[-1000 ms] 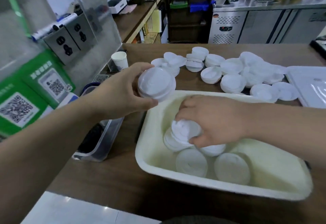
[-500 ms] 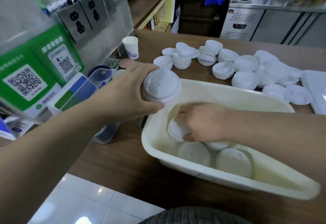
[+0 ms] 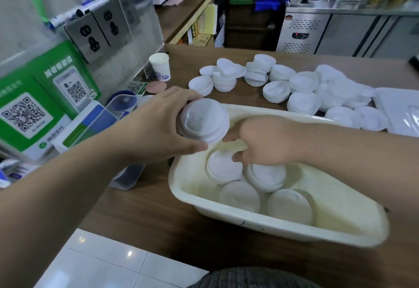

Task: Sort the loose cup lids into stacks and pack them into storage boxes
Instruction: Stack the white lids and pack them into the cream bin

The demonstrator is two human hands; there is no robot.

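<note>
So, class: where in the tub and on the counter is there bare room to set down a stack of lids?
Free: the tub's right half, beyond the lids; the counter strip left of the tub. Crowded: the far counter, covered in lid stacks.

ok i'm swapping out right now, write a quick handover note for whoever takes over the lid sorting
Left hand: holds a stack of lids above the near-left corner of the tub.
Right hand: down in the tub, fingers on a lid; grip not clear.
Done: several lid stacks already lie in the tub.
Left: many lids in low piles on the counter behind the tub need stacking and packing; set the held stack in first.
</note>
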